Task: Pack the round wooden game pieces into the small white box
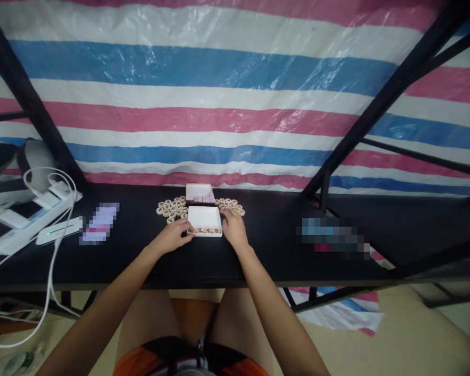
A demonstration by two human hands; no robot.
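Note:
A shallow white open box (pixel 203 215) sits on the black table in front of me. Along its near wall stands a row of round xiangqi pieces (pixel 207 231) with red characters. My left hand (pixel 173 236) is at the box's near left corner, thumb outside the front wall and fingertips over the edge by the row. My right hand (pixel 234 228) rests at the box's right side, fingers stretched over red-marked pieces (pixel 235 205) lying there. Left of the box lies a loose cluster of dark-marked pieces (pixel 173 207). Behind it is the box lid (pixel 200 194).
A phone-like blurred item (pixel 100 223) lies on the left, beside a white device (pixel 59 231) and a power strip (pixel 35 219) with looping white cables. Another blurred item (pixel 332 235) is on the right. Black metal posts (pixel 360 109) and a striped sheet (pixel 203 94) enclose the table.

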